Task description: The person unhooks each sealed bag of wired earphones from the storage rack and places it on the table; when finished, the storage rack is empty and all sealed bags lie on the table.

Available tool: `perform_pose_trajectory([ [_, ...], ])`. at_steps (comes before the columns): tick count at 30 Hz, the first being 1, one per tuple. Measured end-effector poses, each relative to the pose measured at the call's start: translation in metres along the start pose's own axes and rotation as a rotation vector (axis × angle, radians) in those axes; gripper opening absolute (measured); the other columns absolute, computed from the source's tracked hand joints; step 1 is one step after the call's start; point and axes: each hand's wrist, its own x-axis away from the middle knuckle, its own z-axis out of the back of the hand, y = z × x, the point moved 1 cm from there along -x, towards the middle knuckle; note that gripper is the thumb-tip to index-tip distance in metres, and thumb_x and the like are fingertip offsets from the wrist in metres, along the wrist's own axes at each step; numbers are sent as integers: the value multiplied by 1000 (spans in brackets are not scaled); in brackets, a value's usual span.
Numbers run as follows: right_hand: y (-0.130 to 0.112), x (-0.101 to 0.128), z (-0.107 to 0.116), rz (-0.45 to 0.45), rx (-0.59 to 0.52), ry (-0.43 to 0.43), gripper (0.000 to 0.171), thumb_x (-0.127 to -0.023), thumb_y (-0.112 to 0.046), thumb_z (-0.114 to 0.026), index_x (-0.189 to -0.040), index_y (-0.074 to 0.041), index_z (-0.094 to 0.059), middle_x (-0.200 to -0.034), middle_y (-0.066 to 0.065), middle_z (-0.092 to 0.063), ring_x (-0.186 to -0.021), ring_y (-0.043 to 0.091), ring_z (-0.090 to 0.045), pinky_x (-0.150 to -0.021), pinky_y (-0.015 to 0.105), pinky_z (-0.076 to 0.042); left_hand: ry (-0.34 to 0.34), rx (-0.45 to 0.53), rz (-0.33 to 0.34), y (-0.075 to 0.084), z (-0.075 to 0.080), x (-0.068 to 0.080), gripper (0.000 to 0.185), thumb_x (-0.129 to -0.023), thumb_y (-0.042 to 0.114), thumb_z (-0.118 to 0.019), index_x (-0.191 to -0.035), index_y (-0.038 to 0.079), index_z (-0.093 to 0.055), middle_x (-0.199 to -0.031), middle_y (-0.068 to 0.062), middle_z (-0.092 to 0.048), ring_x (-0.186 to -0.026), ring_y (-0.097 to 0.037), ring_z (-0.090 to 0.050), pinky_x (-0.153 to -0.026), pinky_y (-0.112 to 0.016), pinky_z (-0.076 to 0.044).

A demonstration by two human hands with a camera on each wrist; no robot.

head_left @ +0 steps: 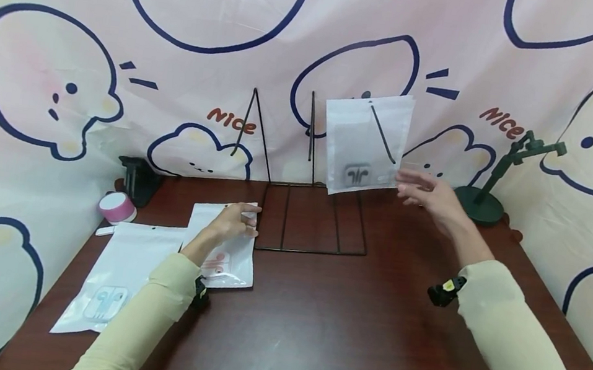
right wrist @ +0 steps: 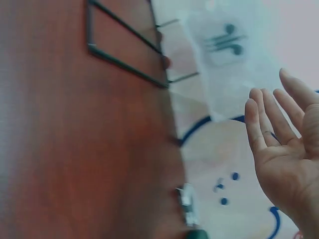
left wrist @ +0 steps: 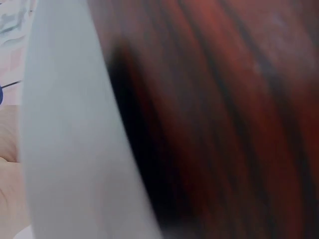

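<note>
Already, 1 frosted white earphone pouch point(head_left: 365, 144) hung on the black wire display rack point(head_left: 314, 218), just beside the released, flat-fingered right hand point(head_left: 430, 196). Further left, the left hand point(head_left: 235, 222) rested its fingers on a second white pouch point(head_left: 221, 250), seemingly next; a third pouch point(head_left: 115, 277) lay beside that forearm. Everything sat on a dark reddish wooden table point(head_left: 345, 329), before a pink cartoon-bear cloth backdrop point(head_left: 62, 85).

Left arm: reaches forward and low, in a pale sleeve, with a dark band at the wrist.
Left hand point(head_left: 235, 221): palm down, fingers lightly bent.
Right arm: stretched forward and lifted.
Right hand point(head_left: 430, 196): open, fingers straight and close together point(right wrist: 266, 122), holding nothing.
</note>
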Motion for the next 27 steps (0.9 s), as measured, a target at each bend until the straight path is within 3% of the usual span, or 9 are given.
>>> perform_pose_trajectory([
  [4,-22,-6,19,13,8,49,59,-102,-28,-70,-154,-11,-49,-150,14,-56,-107,13,-68,-83,22,-57,-15,0,-9,-2,0,-1,67,-89,-7,-75,-151,-1,-50,-124,-22,-65,-112,-30,-64,-89,-32,-57],
  [12,-68,-18,43,109,-24,123,66,-98,-26,-75,-156,-12,-47,-151,14,-55,-110,9,-65,-84,19,-56,-55,32,-24,-6,3,0,69,-91,-7,-73,-154,1,-47,-117,-19,-66,-106,-27,-65,-88,-32,-54],
  [15,-81,-22,44,120,-5,130,67,-98,-26,-75,-158,-15,-46,-155,14,-51,-124,15,-58,-99,24,-52,-86,45,-29,-8,5,0,72,-91,-5,-73,-156,3,-44,-116,-18,-65,-103,-25,-63,-88,-33,-52],
  [19,-92,-28,38,88,51,136,70,-99,-28,-74,-160,-21,-42,-161,9,-45,-144,23,-44,-122,44,-33,-120,63,-35,-10,6,0,77,-90,-4,-74,-159,3,-40,-130,-20,-60,-115,-28,-60,-96,-37,-49],
  [22,-96,-32,31,64,76,146,72,-99,-29,-73,-162,-24,-38,-164,5,-41,-150,28,-37,-125,53,-25,-138,73,-41,-11,7,0,79,-90,-4,-74,-160,3,-37,-142,-22,-54,-125,-32,-56,-103,-41,-47],
  [27,-96,-40,20,48,41,170,73,-99,-27,-74,-162,-27,-38,-164,5,-41,-148,26,-39,-123,49,-29,-152,85,-50,-14,7,0,80,-90,-3,-74,-160,2,-36,-147,-23,-49,-129,-34,-53,-107,-45,-45],
])
